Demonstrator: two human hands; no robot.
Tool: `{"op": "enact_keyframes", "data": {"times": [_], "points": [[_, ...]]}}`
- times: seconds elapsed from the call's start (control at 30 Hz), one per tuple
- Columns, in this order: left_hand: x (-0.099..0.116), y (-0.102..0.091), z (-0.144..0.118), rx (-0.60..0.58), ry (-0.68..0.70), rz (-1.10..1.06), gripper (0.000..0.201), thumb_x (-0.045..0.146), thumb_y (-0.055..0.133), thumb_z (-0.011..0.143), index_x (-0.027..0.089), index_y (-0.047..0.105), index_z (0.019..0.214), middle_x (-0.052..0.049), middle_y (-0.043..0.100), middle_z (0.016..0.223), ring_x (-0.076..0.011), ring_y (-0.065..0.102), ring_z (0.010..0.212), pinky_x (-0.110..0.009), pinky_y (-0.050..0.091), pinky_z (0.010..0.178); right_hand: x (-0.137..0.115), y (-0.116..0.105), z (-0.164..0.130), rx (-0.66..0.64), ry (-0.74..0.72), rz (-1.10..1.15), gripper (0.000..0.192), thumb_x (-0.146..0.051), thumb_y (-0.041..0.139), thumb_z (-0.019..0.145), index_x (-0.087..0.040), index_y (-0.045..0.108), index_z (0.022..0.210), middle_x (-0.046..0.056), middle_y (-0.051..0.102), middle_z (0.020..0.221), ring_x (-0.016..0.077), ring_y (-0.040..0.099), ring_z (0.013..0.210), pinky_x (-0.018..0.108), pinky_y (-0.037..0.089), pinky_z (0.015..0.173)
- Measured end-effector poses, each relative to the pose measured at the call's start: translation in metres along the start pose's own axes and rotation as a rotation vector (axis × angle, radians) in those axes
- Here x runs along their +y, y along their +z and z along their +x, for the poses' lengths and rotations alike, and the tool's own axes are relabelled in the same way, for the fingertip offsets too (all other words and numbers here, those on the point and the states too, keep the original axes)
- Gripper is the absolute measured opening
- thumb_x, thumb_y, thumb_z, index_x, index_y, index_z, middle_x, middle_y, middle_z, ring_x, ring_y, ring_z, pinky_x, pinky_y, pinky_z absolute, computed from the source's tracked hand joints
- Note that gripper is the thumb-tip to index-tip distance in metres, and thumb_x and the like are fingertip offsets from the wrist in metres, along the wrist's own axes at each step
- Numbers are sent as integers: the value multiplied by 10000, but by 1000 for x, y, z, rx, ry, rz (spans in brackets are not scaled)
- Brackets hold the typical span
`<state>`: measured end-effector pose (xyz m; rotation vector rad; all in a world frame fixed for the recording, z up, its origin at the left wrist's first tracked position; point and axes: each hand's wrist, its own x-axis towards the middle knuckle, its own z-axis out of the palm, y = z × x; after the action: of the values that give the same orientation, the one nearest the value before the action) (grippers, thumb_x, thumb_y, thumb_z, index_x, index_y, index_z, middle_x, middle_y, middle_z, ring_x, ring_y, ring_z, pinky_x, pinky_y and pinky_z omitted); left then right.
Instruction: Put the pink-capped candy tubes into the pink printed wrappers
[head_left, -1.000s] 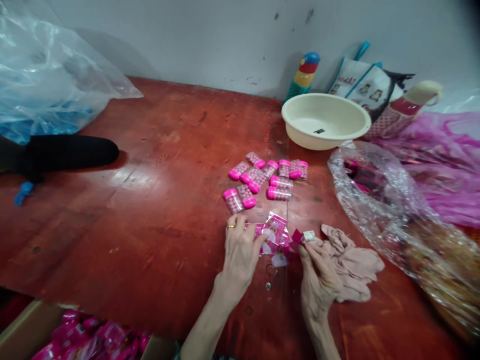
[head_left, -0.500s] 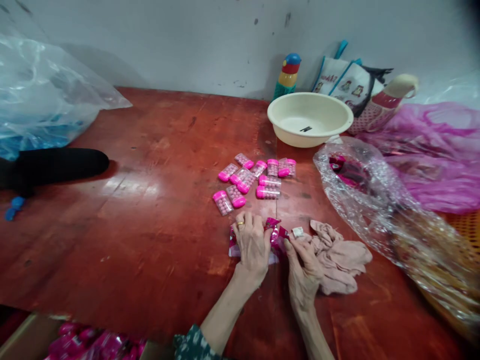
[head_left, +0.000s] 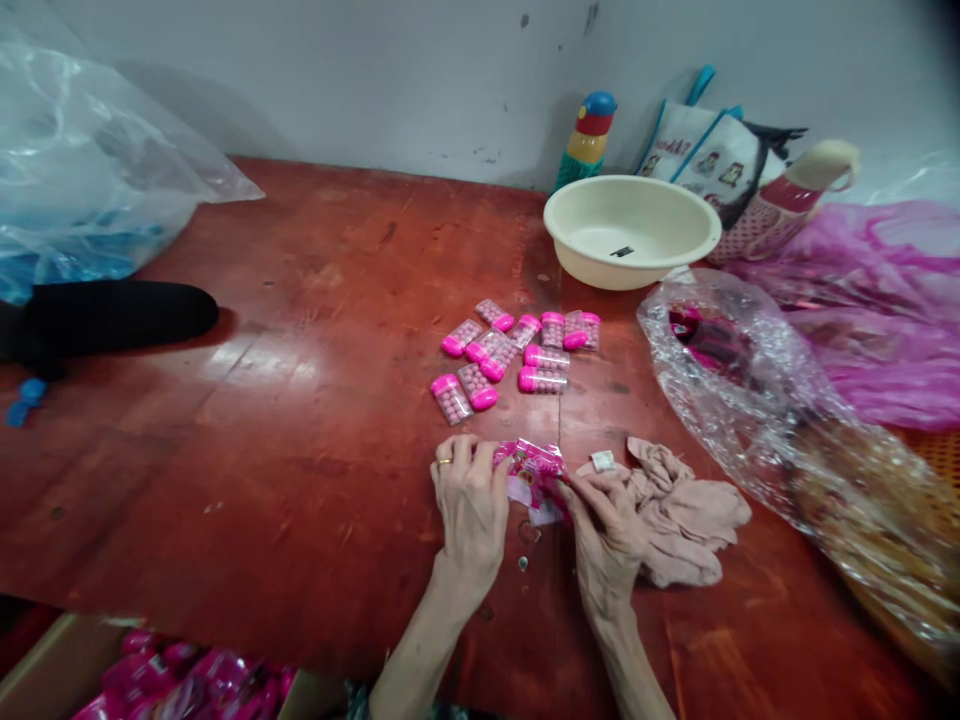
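Note:
Pink printed plastic wrappers lie in a small overlapping pile on the red table, with pale parts at their lower edge. My left hand, a ring on one finger, has its fingers bent over the pile's left edge, tips partly hidden. At the right edge, the thumb and fingers of my right hand are pressed together on the wrappers. Just beyond lie several small clear containers with bright pink caps, filled with pink balls. A crumpled beige cloth touches the right hand's outer side.
A cream basin stands at the back right, near a colourful bottle and a tote bag. Clear plastic bags line the right. A black rounded object juts in from the left. Below the table edge, a box holds pink packs.
My left hand has slid left off the middle of the wrappers to their left edge, uncovering more of them. My right hand stays at the right edge. The camera view has shifted slightly.

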<state>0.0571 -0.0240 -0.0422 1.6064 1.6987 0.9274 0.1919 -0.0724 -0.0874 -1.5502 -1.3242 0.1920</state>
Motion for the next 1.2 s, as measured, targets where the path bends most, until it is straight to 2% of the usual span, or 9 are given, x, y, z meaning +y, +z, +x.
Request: {"op": "enact_keyframes", "data": {"times": [0.17, 0.27, 0.33, 0.43, 0.53, 0.63, 0.73, 0.93, 1.2], "points": [[2, -11, 9, -272, -95, -377, 221, 328, 562, 797, 159, 698, 757, -33, 636, 684, -192, 566, 693, -305, 444, 673, -14, 0, 2, -111, -107, -7, 249, -129, 584, 808, -280, 710, 960, 37, 627, 842, 162, 605, 747, 293, 505, 648], [1, -10, 9, -401, -166, -576, 170, 285, 638, 727, 137, 720, 708, -22, 662, 626, -170, 590, 626, -260, 452, 603, -21, 1, 2, -159, -163, 7, 283, -106, 585, 799, -301, 708, 964, 33, 635, 855, 159, 615, 774, 278, 511, 652], [-2, -7, 7, -384, -237, -692, 165, 263, 633, 728, 123, 721, 734, -30, 678, 648, -166, 603, 630, -266, 464, 620, -26, 3, 2, -159, -128, 17, 307, -135, 608, 790, -285, 670, 1051, 47, 621, 915, 174, 610, 829, 305, 515, 702], [-5, -6, 4, -308, -345, -837, 186, 263, 641, 727, 111, 715, 805, -40, 690, 665, -156, 611, 614, -279, 479, 631, -33, 6, 3, -139, 123, 150, 481, -246, 677, 739, -230, 558, 1205, 93, 582, 1067, 211, 601, 889, 363, 515, 753], [-6, -7, 2, -255, -412, -939, 181, 253, 689, 685, 109, 716, 791, -37, 686, 646, -140, 603, 582, -266, 478, 610, -40, 12, 5, -198, 369, 340, 341, -294, 692, 711, -208, 654, 1038, 71, 635, 986, 209, 608, 839, 350, 514, 727], [-5, -9, 0, -213, -433, -1010, 142, 234, 705, 673, 112, 713, 743, -20, 672, 614, -112, 578, 547, -237, 465, 588, -45, 19, 3, -240, 455, 393, 124, -300, 658, 742, -189, 707, 769, 18, 652, 733, 170, 587, 674, 299, 501, 633], [-3, -12, -3, -186, -431, -1046, 127, 229, 684, 697, 105, 700, 719, -15, 653, 595, -99, 557, 520, -230, 457, 564, -46, 24, -2, -226, 499, 403, 146, -300, 628, 770, -169, 694, 777, 8, 640, 673, 148, 554, 588, 272, 483, 563], [0, -18, -3, -237, -426, -1053, 115, 164, 709, 633, 67, 696, 694, -43, 631, 576, -116, 547, 494, -250, 449, 520, -36, 25, -7, -229, 470, 355, 147, -330, 656, 725, -183, 661, 717, -8, 609, 624, 147, 551, 563, 238, 468, 511], [-4, -12, -3, -112, -416, -1020, 171, 230, 639, 713, 102, 619, 600, 1, 555, 508, -96, 479, 436, -241, 422, 464, -44, 29, -5, -270, 228, 171, 173, -337, 572, 795, -186, 641, 743, 3, 570, 617, 144, 510, 520, 254, 417, 498]]}}
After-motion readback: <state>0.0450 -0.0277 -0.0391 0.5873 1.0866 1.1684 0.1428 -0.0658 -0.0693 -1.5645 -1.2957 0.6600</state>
